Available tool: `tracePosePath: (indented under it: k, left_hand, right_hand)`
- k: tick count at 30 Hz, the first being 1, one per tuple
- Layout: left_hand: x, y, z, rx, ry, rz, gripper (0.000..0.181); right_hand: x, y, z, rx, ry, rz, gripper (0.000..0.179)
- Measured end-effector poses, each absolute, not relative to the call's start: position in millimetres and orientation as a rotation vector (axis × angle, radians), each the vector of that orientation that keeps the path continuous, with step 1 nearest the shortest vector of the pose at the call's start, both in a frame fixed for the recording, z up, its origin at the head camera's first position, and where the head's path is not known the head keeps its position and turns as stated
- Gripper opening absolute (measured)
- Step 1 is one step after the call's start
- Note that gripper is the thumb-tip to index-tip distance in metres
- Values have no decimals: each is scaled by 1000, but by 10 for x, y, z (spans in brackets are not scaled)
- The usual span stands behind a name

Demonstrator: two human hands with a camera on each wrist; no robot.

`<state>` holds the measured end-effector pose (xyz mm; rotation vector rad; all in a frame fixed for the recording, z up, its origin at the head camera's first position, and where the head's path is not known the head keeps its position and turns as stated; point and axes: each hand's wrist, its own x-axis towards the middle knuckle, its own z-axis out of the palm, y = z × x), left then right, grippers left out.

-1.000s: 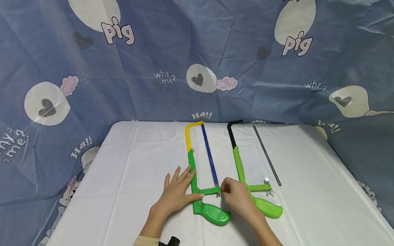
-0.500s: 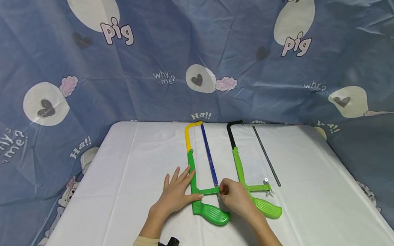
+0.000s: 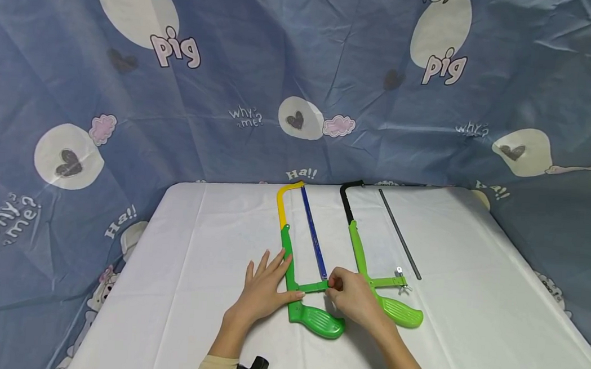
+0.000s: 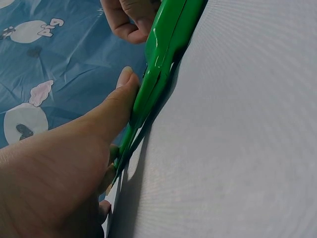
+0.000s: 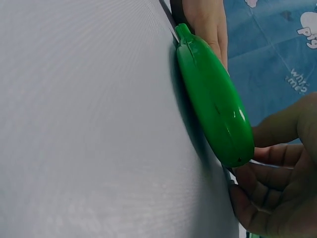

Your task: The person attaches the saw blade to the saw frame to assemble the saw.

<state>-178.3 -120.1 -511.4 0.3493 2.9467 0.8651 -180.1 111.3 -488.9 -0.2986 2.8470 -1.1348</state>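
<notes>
A hacksaw with a green and yellow frame (image 3: 288,252) lies on the white cloth, its blue blade (image 3: 314,231) fitted along the right side. My left hand (image 3: 262,288) rests flat with spread fingers on the green frame, thumb on the lower crossbar. At the crossbar's right end my right hand (image 3: 353,294) has thumb and forefinger pinched on the wing nut, which the fingers now hide. In the right wrist view the green handle (image 5: 213,99) covers part of the fingertips. The left wrist view shows the left thumb (image 4: 116,101) against the frame's edge.
A second hacksaw, lime green and black (image 3: 360,250), lies just right, partly under the right hand. A wing nut (image 3: 405,289) sits on its crossbar. Farther right is a loose dark blade (image 3: 400,234). The white table (image 3: 211,230) meets a blue printed cloth behind.
The right fingers have turned slightly at the crossbar's end, covering the wing nut that showed earlier. The left hand and both saws stay in place.
</notes>
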Motion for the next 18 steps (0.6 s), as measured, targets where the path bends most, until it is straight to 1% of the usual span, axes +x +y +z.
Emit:
tracePosePath:
  k: [10, 14, 18]
  left_hand:
    - [-1792, -1200, -5128, 352, 2949, 863, 96]
    - [-1796, -1199, -5136, 354, 2956, 860, 96]
    - [-1794, -1199, -5140, 350, 2952, 858, 96]
  right_hand:
    - [-1801, 1138, -4899, -265, 2860, -1178, 12]
    - [-1810, 1144, -4908, -255, 2862, -1185, 8]
    - [-1810, 1142, -4921, -260, 2868, -1183, 10]
